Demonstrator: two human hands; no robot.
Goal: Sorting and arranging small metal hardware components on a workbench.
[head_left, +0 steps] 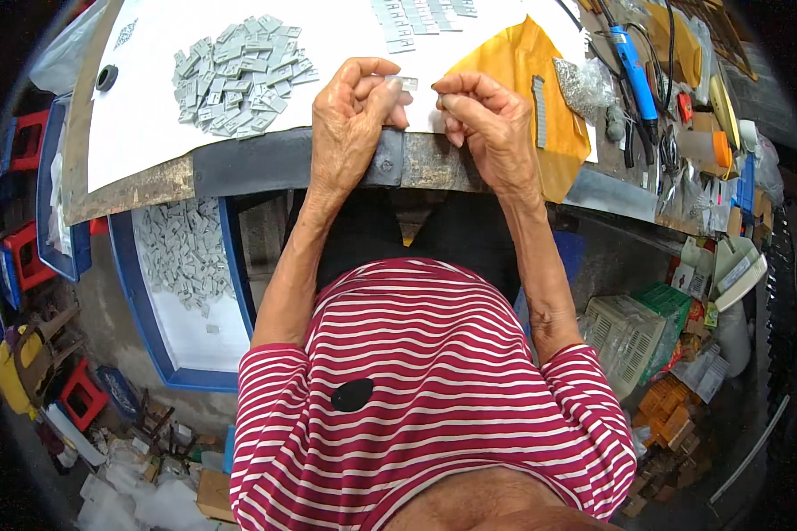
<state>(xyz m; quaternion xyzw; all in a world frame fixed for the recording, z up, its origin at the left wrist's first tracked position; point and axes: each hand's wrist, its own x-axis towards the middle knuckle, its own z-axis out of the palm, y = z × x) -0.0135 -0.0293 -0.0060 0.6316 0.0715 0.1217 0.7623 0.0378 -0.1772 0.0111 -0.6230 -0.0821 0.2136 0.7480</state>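
Observation:
At the table's front edge, my left hand [350,119] pinches a small flat grey rectangular piece [407,83] between thumb and fingers. To its right, my right hand [494,124] is closed in a pinch, and whatever is between its fingertips is too small to make out. The two hands are a short gap apart. A loose pile of similar grey pieces [239,78] lies on white paper [142,97] to the left. Further back, more pieces [416,19] are laid out in rows. Beside my right hand, a narrow grey strip [538,111] rests on a yellow envelope [562,164].
A clear bag of tiny metal parts [584,88] lies on the envelope. At the right is a blue corded hand tool [633,71]. A black ring [106,78] sits at the far left. Below the table, a blue tray [150,327] holds more grey pieces; plastic crates [624,336] crowd the right.

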